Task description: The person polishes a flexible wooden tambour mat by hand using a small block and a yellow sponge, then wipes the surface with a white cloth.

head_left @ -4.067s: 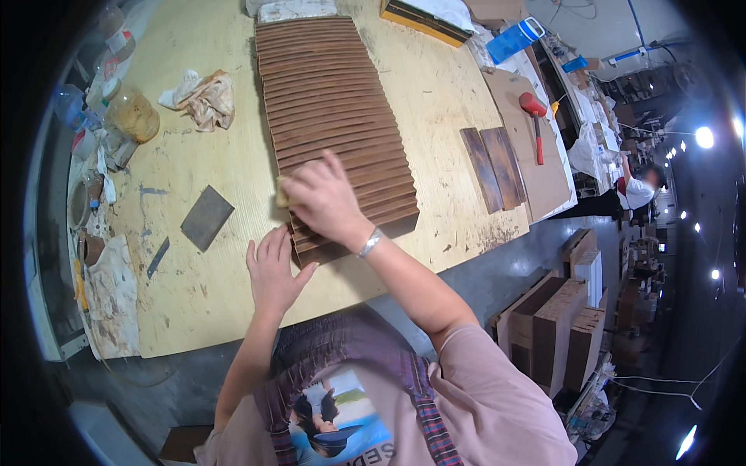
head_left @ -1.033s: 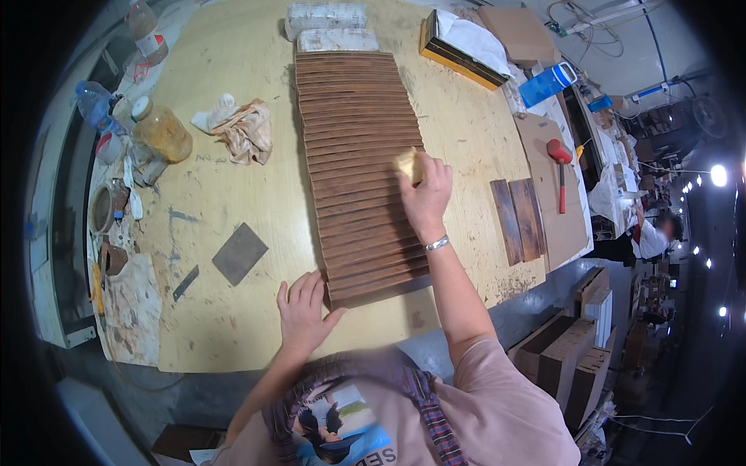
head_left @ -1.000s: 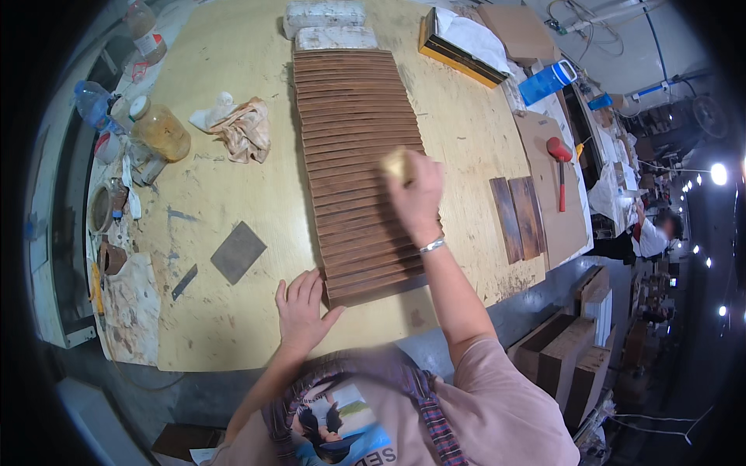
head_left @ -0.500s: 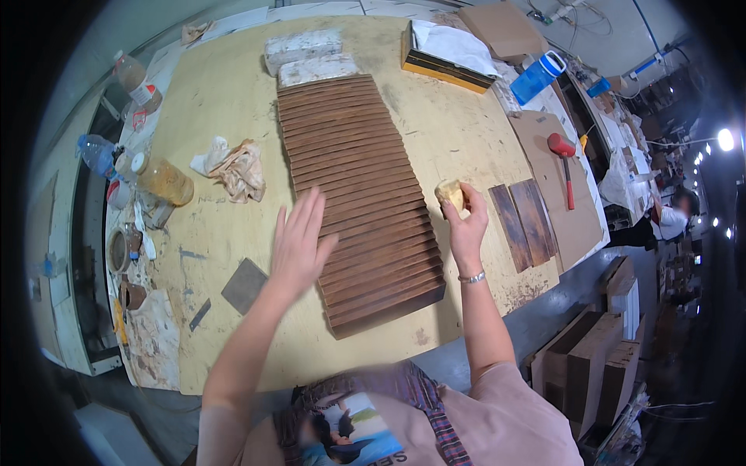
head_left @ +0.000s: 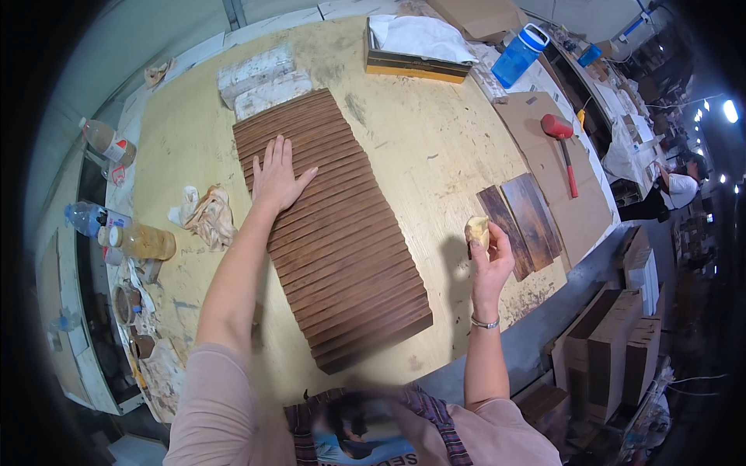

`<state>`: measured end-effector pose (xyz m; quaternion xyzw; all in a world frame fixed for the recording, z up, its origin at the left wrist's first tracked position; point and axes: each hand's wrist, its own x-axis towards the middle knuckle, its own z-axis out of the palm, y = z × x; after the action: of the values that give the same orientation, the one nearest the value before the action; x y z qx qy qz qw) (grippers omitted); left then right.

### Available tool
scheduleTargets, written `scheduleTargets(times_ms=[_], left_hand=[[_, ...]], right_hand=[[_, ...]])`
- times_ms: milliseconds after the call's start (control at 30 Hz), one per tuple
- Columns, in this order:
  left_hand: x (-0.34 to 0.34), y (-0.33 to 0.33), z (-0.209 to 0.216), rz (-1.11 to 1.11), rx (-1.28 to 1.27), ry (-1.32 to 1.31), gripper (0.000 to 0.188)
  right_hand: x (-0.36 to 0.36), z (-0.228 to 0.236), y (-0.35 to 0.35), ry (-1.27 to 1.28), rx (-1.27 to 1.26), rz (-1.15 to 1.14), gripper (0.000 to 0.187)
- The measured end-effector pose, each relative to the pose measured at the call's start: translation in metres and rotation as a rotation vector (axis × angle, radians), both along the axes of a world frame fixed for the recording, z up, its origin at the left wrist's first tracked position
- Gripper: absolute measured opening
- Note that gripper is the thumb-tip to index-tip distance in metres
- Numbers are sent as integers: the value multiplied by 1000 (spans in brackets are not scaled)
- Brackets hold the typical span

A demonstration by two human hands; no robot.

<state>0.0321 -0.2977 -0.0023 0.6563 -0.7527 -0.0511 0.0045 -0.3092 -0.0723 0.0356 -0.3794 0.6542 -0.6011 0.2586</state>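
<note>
A long brown wooden panel (head_left: 346, 233) with ridged slats across it lies at a slant in the middle of the table. My left hand (head_left: 275, 177) rests on its upper left part, palm down, the fingers stretched and the thumb apart. To the right of the panel, my right hand (head_left: 493, 268) pinches a small pale yellow sponge-like pad (head_left: 476, 231) with dark stains, held up above the table and apart from the panel. Two loose dark brown boards (head_left: 514, 229) lie just right of that hand. The pad's underside is hidden.
White-wrapped blocks (head_left: 260, 78) sit at the panel's far end. A crumpled stained rag (head_left: 208, 217) and several bottles (head_left: 144, 242) are on the left. A red mallet (head_left: 558, 128) lies on cardboard at right, near a blue bottle (head_left: 519, 58). Another person (head_left: 678, 190) stands far right.
My left hand has moved farther up the panel and now lies flat on it. My right hand, still pinching the pad, has drawn away from the panel's right edge. The view has shifted.
</note>
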Motion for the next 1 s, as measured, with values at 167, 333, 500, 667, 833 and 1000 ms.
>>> scheduleTargets(times_ms=[167, 333, 500, 667, 833, 1000], left_hand=[[4, -45, 15, -58, -57, -6, 97], [12, -97, 1, 81, -73, -23, 95], [4, -106, -3, 97, -20, -26, 96], [33, -140, 4, 105, 69, -24, 96], [28, -152, -10, 35, -100, 39, 89], [38, -154, -13, 66, -9, 48, 94]], right_hand=[[-8, -6, 1, 51, 2, -9, 41], [-3, -8, 5, -32, 40, -30, 40], [-9, -5, 4, -31, 19, -49, 42], [-4, -3, 2, -46, 27, -50, 41], [-4, -23, 0, -80, 63, -49, 40], [-1, -23, -3, 66, 49, -21, 41]])
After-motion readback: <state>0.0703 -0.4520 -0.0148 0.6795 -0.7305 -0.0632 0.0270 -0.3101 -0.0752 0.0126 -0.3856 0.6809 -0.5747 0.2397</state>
